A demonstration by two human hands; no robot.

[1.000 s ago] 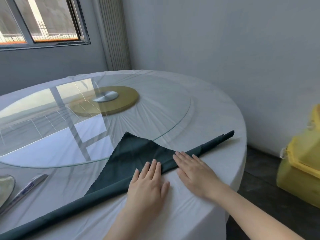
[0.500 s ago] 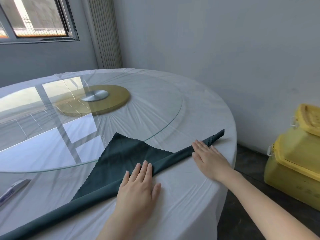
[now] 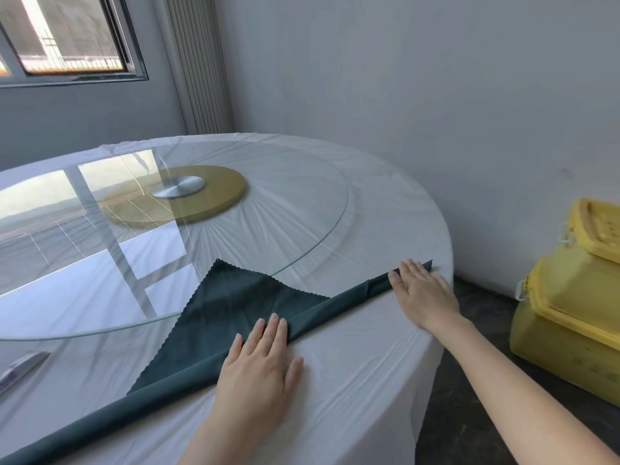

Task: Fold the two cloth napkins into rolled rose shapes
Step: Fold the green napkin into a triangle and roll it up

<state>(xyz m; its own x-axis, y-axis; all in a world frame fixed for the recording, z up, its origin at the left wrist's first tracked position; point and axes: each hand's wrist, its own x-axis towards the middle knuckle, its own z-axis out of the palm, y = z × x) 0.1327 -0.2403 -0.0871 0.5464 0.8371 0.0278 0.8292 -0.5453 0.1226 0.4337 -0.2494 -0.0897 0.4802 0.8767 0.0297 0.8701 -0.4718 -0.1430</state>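
"Round table under a white cloth, grey walls behind, a window high on the left of my feed."

"Count it out, left to right."

"One silver object at the frame's edge, well clear of my left hand; I can't tell what it is. One glass turntable on one gold disc. One dark green napkin; the second isn't in view. Two hands. Two yellow tubs, as far as I can tell, stacked on the floor out past my right hand."

"Where's the napkin?"

"Its long edge is rolled into a narrow band running under both sets of fingertips, from the bottom left corner to the table's rim. The triangular flap spreads beyond my left fingertips, its tip over the glass's edge."

"And the grip?"

"Nothing grasped. Both hands lie flat with fingers straight: the left with tips on the band and palm on the cloth, the right on the band's far right end."

"Which step?"

"I judge it band-making on the first napkin, pressing the roll flat. Next I'd either turn the band once more toward the tip, or pinch the end under my right hand and coil it toward the left, keeping it tight and even so the rose doesn't slump."
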